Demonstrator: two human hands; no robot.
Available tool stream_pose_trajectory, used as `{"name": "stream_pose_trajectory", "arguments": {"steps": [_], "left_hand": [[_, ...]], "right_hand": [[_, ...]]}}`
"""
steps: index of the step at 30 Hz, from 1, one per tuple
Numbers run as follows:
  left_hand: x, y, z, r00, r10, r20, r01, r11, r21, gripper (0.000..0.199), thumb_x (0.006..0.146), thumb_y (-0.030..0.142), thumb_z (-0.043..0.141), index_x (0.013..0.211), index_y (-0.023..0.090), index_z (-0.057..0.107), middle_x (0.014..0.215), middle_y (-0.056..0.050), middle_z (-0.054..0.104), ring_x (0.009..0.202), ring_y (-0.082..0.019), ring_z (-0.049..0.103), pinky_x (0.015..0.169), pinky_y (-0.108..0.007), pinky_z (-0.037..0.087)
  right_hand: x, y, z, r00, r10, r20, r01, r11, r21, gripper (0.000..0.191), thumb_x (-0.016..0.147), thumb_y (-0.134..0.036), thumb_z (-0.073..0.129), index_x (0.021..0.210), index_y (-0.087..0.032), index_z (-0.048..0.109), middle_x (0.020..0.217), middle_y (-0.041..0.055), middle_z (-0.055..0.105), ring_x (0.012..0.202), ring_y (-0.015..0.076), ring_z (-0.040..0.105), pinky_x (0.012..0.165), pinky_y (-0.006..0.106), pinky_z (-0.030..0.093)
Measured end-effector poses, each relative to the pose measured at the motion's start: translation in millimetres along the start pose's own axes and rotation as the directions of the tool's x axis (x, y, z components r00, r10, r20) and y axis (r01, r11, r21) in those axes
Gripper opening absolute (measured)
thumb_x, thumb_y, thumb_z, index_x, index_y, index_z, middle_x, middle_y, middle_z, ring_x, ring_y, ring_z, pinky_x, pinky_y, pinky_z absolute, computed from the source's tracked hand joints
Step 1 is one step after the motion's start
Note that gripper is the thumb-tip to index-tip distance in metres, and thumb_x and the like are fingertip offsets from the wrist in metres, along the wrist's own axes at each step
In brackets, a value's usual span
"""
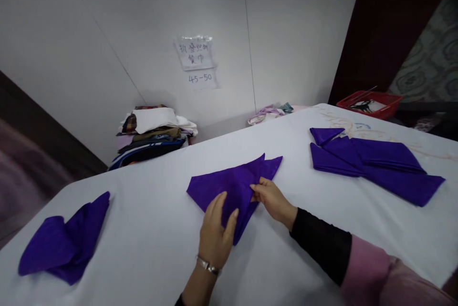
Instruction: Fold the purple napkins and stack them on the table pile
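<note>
A purple cloth napkin (225,177), folded into a rough triangle, lies in front of me on the white tablecloth (153,229). My right hand (270,196) pinches its right edge between thumb and fingers. Resting against the near side of the cloth, my left hand (216,229) has its fingers stretched and its thumb apart. To the left lies a loosely folded purple napkin (60,244). Several folded purple napkins (361,158) overlap on the right side of the table.
Against the wall beyond the table's far edge rises a stack of clothes (153,129). More crumpled fabric (268,114) is farther right. A red basket (388,106) with items inside stands at the far right corner. A handwritten paper sign (196,60) hangs on the wall.
</note>
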State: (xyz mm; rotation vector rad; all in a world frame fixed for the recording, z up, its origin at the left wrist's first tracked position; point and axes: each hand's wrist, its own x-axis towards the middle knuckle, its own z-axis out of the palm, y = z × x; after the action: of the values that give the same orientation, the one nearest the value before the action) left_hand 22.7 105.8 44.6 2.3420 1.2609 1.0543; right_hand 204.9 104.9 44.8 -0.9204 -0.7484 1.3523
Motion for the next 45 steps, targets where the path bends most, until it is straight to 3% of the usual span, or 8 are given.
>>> {"name": "stream_pose_trajectory", "arguments": {"steps": [6, 12, 22, 28, 39, 45], "left_hand": [[-18, -4, 38.0, 0.967, 0.197, 0.164, -0.233, 0.943, 0.236, 0.052, 0.085, 0.030, 0.047, 0.134, 0.017, 0.035, 0.141, -0.013, 0.039, 0.132, -0.026, 0.031, 0.104, -0.050, 0.032], [-28, -14, 56.1, 0.939, 0.233, 0.253, -0.315, 0.880, 0.356, 0.050, 0.085, 0.027, 0.045, 0.134, 0.018, 0.039, 0.142, -0.011, 0.040, 0.132, -0.026, 0.032, 0.103, -0.049, 0.030], [-28, -20, 60.7, 0.934, 0.190, 0.304, -0.303, 0.872, 0.385, 0.042, 0.086, 0.025, 0.041, 0.128, 0.018, 0.049, 0.134, -0.010, 0.050, 0.126, -0.026, 0.041, 0.102, -0.051, 0.032], [-29, -22, 63.6, 0.935, 0.176, 0.309, -0.290, 0.879, 0.377, 0.041, 0.087, 0.022, 0.039, 0.126, 0.020, 0.050, 0.131, -0.009, 0.053, 0.126, -0.025, 0.041, 0.102, -0.052, 0.031], [-28, -24, 63.5, 0.924, 0.172, 0.343, -0.303, 0.875, 0.378, 0.042, 0.087, 0.024, 0.039, 0.127, 0.019, 0.050, 0.131, -0.009, 0.053, 0.125, -0.026, 0.042, 0.102, -0.052, 0.032], [-28, -27, 63.5, 0.924, 0.178, 0.337, -0.304, 0.877, 0.373, 0.042, 0.087, 0.024, 0.038, 0.127, 0.020, 0.050, 0.131, -0.008, 0.053, 0.125, -0.026, 0.042, 0.103, -0.051, 0.032]], "right_hand": [[26, 2, -35, 0.988, 0.006, -0.155, 0.005, 0.998, 0.067, 0.016, 0.065, -0.024, 0.065, 0.072, -0.017, 0.054, 0.062, -0.0011, 0.061, 0.055, 0.0126, 0.058, 0.059, 0.026, 0.048], [42, 3, -66, 0.963, 0.055, -0.263, -0.037, 0.997, 0.073, 0.012, 0.067, -0.017, 0.059, 0.074, -0.019, 0.049, 0.062, -0.0017, 0.061, 0.053, 0.0120, 0.059, 0.059, 0.027, 0.050], [58, -4, -92, 0.935, 0.090, -0.342, -0.073, 0.995, 0.061, 0.010, 0.077, -0.014, 0.055, 0.076, -0.019, 0.046, 0.061, -0.0023, 0.057, 0.048, 0.0092, 0.056, 0.049, 0.022, 0.050], [67, -11, -102, 0.918, 0.072, -0.390, -0.083, 0.997, -0.009, 0.010, 0.081, -0.023, 0.058, 0.078, -0.016, 0.051, 0.061, -0.0002, 0.058, 0.047, 0.0087, 0.056, 0.042, 0.019, 0.047], [84, -16, -117, 0.887, 0.010, -0.461, -0.109, 0.976, -0.188, 0.023, 0.077, -0.032, 0.064, 0.072, -0.016, 0.049, 0.062, 0.0010, 0.059, 0.042, 0.0103, 0.057, 0.029, 0.015, 0.026], [93, -14, -129, 0.883, -0.058, -0.465, -0.125, 0.927, -0.353, 0.019, 0.081, -0.029, 0.061, 0.074, -0.015, 0.050, 0.058, -0.0005, 0.056, 0.042, 0.0088, 0.054, 0.030, 0.016, 0.023]]}}
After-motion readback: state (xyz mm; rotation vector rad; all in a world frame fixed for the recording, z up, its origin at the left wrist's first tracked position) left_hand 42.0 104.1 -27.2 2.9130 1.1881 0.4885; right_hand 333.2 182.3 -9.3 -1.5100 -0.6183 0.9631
